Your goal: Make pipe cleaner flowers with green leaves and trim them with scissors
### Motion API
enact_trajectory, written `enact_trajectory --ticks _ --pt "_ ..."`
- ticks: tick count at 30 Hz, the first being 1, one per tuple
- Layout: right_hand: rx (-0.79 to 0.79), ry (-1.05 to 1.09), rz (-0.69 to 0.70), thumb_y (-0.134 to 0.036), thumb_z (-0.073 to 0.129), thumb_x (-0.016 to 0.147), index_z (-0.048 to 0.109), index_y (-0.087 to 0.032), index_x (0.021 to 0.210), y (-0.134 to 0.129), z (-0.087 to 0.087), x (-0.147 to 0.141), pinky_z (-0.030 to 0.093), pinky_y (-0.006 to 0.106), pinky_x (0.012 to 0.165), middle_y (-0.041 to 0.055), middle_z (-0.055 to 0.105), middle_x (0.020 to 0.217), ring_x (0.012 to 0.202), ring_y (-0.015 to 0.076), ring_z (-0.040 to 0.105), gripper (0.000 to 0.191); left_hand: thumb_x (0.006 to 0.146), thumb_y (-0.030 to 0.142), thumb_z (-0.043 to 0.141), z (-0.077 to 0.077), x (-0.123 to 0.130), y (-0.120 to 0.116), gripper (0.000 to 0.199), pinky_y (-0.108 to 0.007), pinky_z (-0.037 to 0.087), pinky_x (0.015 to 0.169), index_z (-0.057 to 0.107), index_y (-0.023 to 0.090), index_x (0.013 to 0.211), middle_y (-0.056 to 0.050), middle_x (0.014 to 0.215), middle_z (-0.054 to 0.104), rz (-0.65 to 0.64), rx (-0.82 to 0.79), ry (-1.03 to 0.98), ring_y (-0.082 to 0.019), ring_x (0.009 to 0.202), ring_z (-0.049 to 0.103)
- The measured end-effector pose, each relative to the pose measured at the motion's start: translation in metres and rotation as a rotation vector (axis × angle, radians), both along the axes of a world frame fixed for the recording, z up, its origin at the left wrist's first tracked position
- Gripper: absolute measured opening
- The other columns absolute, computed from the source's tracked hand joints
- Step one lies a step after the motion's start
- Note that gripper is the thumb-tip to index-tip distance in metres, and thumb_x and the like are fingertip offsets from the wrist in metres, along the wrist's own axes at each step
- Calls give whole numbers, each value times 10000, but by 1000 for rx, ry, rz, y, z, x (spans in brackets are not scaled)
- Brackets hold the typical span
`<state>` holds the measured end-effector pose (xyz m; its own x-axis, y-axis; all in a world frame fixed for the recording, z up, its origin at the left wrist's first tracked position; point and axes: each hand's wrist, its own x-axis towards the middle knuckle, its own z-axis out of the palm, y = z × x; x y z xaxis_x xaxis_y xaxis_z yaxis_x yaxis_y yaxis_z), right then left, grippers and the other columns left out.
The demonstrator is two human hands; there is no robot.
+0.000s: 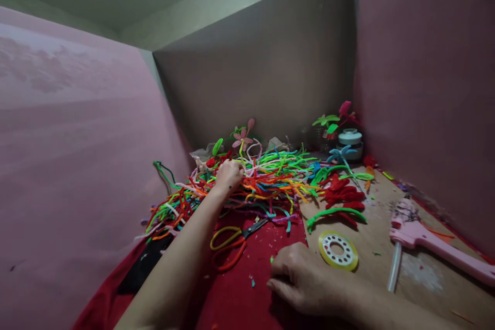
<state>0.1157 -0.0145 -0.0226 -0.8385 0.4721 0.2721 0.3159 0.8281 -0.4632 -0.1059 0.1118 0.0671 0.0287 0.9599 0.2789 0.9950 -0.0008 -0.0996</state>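
My left hand [229, 174] reaches into a wide heap of bright pipe cleaners [270, 185] at the back of the table. Its fingers are curled down into the heap, and what they pinch is hidden. At the front, my right hand [296, 278] is closed just above the red cloth [247, 289]. A tiny green bit shows by its fingertips; whether it is held is unclear. Scissors [232, 245] with one yellow and one red handle lie between my arms, blades towards the heap. A roll of clear yellowish tape [325, 255] lies beside my right hand.
On the brown board at right are a pink glue gun [436, 247] with a clear glue stick, red fuzzy pieces [342, 193] and a green fuzzy strip [336, 212]. A lidded jar [350, 138] and pipe-cleaner flowers [243, 139] stand behind. Pink walls flank both sides.
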Motion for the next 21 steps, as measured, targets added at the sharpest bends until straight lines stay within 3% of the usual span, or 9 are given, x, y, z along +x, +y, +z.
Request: enact_trajectory --ticks 4,7,10,14,21 --pt "1 -5 2 -288 470 824 599 -171 652 1 -4 0 251 224 509 18 629 622 556 84 485 245 795 289 465 3 -6 1 260 -255 406 743 682 209 914 -60 864 676 -30 -8 39 -169 836 573" --pt "-4 -27 -8 -300 459 833 607 -170 666 1 -5 -1 261 225 518 25 629 640 570 92 496 257 761 306 524 -5 -4 2 204 -255 403 705 696 226 839 -45 815 676 -66 -31 81 -175 812 569" --pt "-9 -37 -16 -303 455 836 609 -171 676 0 -4 0 268 222 525 29 630 654 585 97 499 258 786 223 470 -14 4 -3 225 -326 386 739 691 180 777 -96 845 662 -82 32 151 -228 876 536" --pt "-19 -35 -22 -292 464 829 598 -167 651 -2 -2 0 268 217 524 23 616 630 564 90 472 256 833 162 357 -14 14 -14 305 -429 311 838 655 112 871 -175 933 617 -103 161 255 -287 979 461" --pt "-80 -58 -46 -293 466 823 605 -165 646 -3 1 -1 280 212 534 33 625 655 589 100 494 259 849 134 306 -10 13 -22 324 -419 291 823 626 97 886 -166 885 593 -92 233 375 -283 939 446"
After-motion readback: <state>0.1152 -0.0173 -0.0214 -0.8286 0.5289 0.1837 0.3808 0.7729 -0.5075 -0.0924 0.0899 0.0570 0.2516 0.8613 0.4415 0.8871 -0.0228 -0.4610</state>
